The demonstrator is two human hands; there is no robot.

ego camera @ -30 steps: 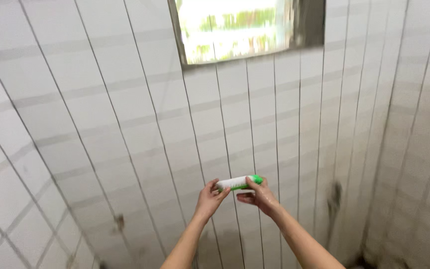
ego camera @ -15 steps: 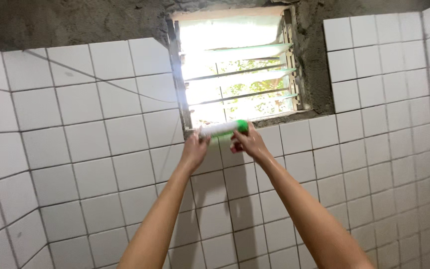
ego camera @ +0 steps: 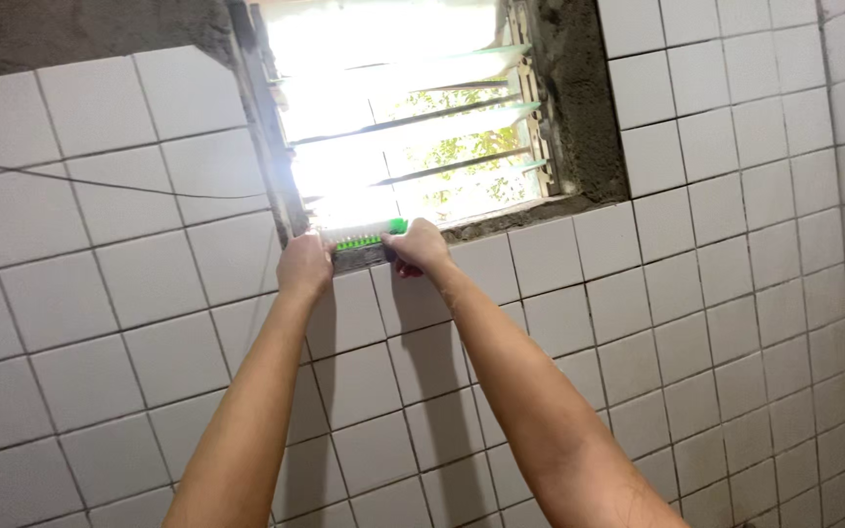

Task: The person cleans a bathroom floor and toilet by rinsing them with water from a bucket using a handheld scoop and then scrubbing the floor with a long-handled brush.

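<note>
A white and green brush-like object (ego camera: pixel 362 236) lies lengthwise at the window sill (ego camera: pixel 501 219), held at both ends. My left hand (ego camera: pixel 305 266) grips its white left end. My right hand (ego camera: pixel 419 246) closes over its green right end. Both arms reach up along the white tiled wall (ego camera: pixel 129 293). Bright light from the window washes out the object's top edge.
A louvred window (ego camera: pixel 413 117) with slanted glass slats sits in a rough cement surround (ego camera: pixel 579 108). Bare cement shows above the tiles at top left. A second tiled wall meets this one at the right corner (ego camera: pixel 838 244).
Both hands have carried the object upward from low on the wall to the window sill. The view has tilted up and the window now fills the top.
</note>
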